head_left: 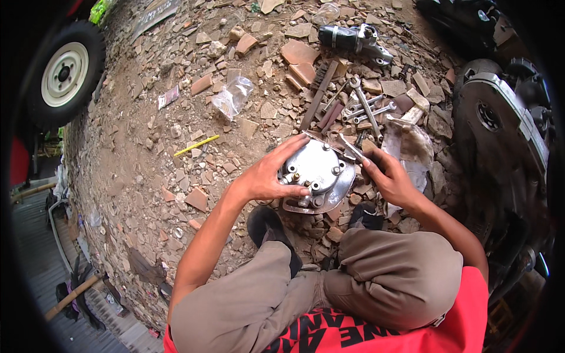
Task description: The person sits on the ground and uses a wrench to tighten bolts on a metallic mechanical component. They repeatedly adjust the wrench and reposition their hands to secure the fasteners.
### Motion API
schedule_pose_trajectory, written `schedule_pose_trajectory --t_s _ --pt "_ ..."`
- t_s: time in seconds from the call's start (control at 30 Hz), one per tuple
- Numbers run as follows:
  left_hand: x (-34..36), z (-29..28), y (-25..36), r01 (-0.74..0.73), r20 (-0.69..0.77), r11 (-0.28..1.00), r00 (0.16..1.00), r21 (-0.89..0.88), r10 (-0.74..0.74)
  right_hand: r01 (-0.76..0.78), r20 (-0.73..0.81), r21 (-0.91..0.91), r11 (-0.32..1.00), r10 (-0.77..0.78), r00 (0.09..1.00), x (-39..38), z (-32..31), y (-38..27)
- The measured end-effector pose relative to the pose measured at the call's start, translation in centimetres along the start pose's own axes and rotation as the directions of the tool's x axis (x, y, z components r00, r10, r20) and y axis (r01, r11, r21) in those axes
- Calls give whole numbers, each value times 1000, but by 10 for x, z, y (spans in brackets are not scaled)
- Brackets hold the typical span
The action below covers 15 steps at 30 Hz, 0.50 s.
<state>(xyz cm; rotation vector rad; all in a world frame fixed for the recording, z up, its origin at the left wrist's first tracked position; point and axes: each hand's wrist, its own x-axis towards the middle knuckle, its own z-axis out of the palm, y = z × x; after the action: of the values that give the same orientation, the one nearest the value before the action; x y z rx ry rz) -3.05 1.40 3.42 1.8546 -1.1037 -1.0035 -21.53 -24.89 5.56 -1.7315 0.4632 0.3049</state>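
A round silver metal housing [315,167] with bolts and brass fittings on top rests on a shiny metal plate [329,203] on the ground between my feet. My left hand [266,175] grips the housing from its left side, fingers over the far edge and thumb along the near edge. To the right of it, my right hand [389,179] is closed around a steel wrench [351,148], which points up and left toward the housing's far right edge. The exact shape of the wrench's gripped end is hidden by my fingers.
Several wrenches [366,106] and a wire brush [319,88] lie beyond the housing. A stained cloth [409,147] is at right, near a large engine part [494,117]. A motor-like part [356,42] lies farther off. Rubble, a yellow stick [196,145] and a wheel [66,73] are left.
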Motion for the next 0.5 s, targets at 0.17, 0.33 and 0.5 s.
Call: schedule_pose_trajectory --t_s 0.17,0.33,0.5 --pt "-1 1 -5 -8 -54 999 999 -46 6 29 -226 -124 992 -57 972 41 -7 76" --pt "-5 -3 9 67 -34 994 997 83 -64 -123 -92 -445 887 92 992 54 -6 120" --pt "-2 -3 39 117 -163 951 984 288 -72 186 279 -792 581 74 957 81 -46 92"
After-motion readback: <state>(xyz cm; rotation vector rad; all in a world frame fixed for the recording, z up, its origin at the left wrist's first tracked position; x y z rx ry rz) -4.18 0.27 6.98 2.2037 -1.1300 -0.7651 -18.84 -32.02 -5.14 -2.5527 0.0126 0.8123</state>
